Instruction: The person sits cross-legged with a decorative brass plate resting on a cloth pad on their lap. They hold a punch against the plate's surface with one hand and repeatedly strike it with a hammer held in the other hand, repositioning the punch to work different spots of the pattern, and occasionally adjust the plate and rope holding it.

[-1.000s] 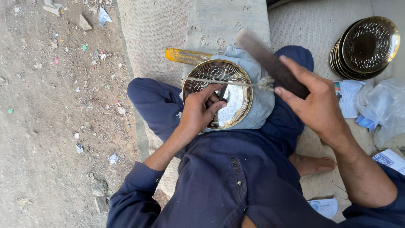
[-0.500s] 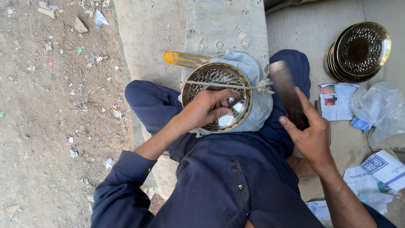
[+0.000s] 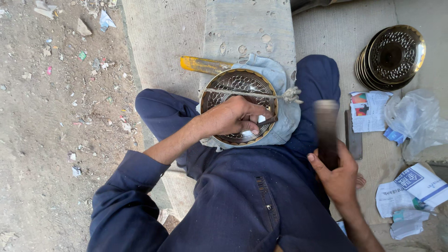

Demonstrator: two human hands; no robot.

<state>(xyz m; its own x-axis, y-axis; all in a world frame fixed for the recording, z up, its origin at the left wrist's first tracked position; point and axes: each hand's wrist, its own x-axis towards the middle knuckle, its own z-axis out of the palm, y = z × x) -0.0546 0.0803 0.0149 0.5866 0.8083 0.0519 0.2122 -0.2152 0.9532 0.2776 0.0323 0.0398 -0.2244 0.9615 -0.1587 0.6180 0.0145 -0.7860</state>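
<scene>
A taut cord (image 3: 247, 94) crossed the brass plate (image 3: 219, 86) at 12 o'clock, and the left hand (image 3: 233, 116) covered its centre. Toward 3 o'clock, stacked plates (image 3: 392, 56) and papers (image 3: 368, 112) crowded the mat.

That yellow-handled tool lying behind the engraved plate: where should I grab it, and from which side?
Grip the yellow handle, the only exposed part; its other end disappears under the blue cloth and the plate. Come from the left hand's side, from above, fingers across the shaft, since it lies flat on the mat.
</scene>
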